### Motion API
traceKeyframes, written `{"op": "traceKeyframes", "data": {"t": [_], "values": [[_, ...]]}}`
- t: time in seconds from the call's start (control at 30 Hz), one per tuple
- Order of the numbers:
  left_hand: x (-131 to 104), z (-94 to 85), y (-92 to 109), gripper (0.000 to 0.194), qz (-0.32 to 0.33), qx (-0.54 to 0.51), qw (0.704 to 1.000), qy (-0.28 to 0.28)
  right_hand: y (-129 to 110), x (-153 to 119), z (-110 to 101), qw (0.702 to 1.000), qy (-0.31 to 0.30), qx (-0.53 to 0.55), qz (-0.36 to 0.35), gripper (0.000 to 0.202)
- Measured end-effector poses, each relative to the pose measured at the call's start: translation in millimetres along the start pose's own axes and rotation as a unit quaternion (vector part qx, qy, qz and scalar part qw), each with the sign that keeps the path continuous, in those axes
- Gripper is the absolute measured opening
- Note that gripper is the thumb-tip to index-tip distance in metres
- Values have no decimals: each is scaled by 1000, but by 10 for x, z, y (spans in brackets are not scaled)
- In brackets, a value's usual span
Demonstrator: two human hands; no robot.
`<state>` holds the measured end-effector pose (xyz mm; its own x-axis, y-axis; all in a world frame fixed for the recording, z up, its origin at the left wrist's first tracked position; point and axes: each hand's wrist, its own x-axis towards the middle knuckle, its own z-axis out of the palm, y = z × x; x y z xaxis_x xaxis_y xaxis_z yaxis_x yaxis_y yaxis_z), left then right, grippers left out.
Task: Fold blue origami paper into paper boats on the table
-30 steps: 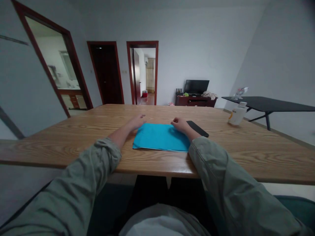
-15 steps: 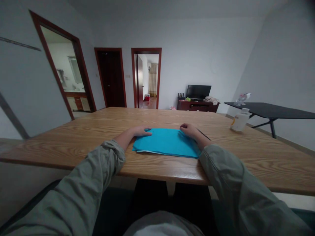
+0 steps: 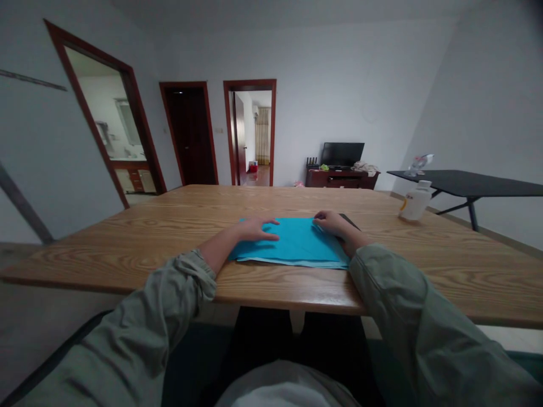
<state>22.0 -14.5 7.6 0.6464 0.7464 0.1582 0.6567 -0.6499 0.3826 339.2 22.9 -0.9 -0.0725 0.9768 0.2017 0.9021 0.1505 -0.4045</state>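
A flat, layered bright-blue sheet (image 3: 297, 243), paper or cloth, lies near the table's front edge, with a paler layer showing along its near side. Over its left part is my left hand (image 3: 257, 229), open with thumb and fingers apart; whether it touches the sheet is hard to tell. At the far right corner, my right hand (image 3: 333, 222) has its fingers curled and pressed together on the sheet's edge. A dark, thin, flat object (image 3: 350, 221) sticks out beyond my right wrist, mostly hidden by it.
The wooden table (image 3: 169, 226) spreads out on all sides of the sheet. A white bottle (image 3: 416, 202) stands at its right. Past it is a black folding table (image 3: 475, 182) with a clear plastic item (image 3: 421, 164). A television (image 3: 343, 154) stands on a far cabinet.
My left hand has moved right from the sheet's left edge onto its left part, fingers spreading. My right hand stays at the far right corner. More of the dark object shows.
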Motion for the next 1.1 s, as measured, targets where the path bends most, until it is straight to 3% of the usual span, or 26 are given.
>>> {"op": "traceKeyframes", "data": {"t": [0.17, 0.33, 0.57, 0.9, 1.1], "values": [[-75, 145, 515, 87, 86, 7, 990, -108, -34, -55, -74, 1000, -10, 18, -4, 29], [-79, 182, 629, 79, 95, 11, 980, -174, -118, -87, -100, 999, -31, -32, 11, 38], [-33, 158, 473, 70, 79, 30, 982, -171, -81, -103, -95, 998, -25, -51, 0, 41], [-38, -42, -117, 58, -31, 44, 995, -89, -156, -141, -35, 999, -11, 32, -41, 29], [-39, -37, -131, 53, -30, 49, 997, -58, -244, -154, 90, 994, -7, 89, -65, 22]]}}
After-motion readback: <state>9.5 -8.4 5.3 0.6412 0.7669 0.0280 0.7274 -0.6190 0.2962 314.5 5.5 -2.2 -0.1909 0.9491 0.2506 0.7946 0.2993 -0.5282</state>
